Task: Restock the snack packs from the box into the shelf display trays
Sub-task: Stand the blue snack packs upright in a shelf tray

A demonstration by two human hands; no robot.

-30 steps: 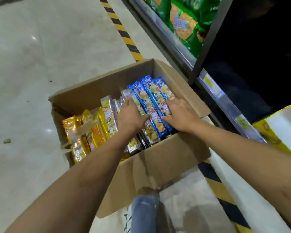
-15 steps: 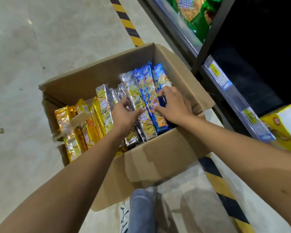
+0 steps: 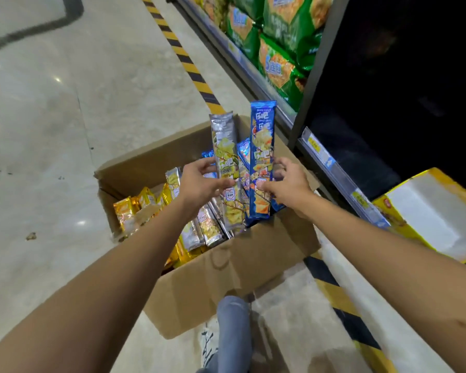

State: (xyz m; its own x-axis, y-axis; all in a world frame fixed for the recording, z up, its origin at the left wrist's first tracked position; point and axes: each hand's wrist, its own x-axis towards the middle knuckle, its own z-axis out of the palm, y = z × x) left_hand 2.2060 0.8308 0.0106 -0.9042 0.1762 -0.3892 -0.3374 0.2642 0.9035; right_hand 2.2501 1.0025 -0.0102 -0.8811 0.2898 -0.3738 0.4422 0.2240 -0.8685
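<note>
An open cardboard box (image 3: 226, 281) stands on the floor, packed with long snack packs in silver, blue and gold. My left hand (image 3: 199, 184) is shut on a silver snack pack (image 3: 223, 146), held upright above the box. My right hand (image 3: 285, 184) is shut on a blue snack pack (image 3: 261, 141), also upright, right beside the silver one. A yellow display tray (image 3: 431, 219) with a white inside sits at the right on the low shelf.
Green snack bags (image 3: 277, 36) fill the upper shelf at the top right. A shelf rail with price tags (image 3: 331, 168) runs beside the box. Black and yellow floor tape (image 3: 183, 57) lines the shelf base. My jeans leg and shoe (image 3: 232, 335) are below the box.
Both hands have lifted out of the box, each raising a pack upright: silver in the left, blue in the right. The camera has tilted up toward the shelf.
</note>
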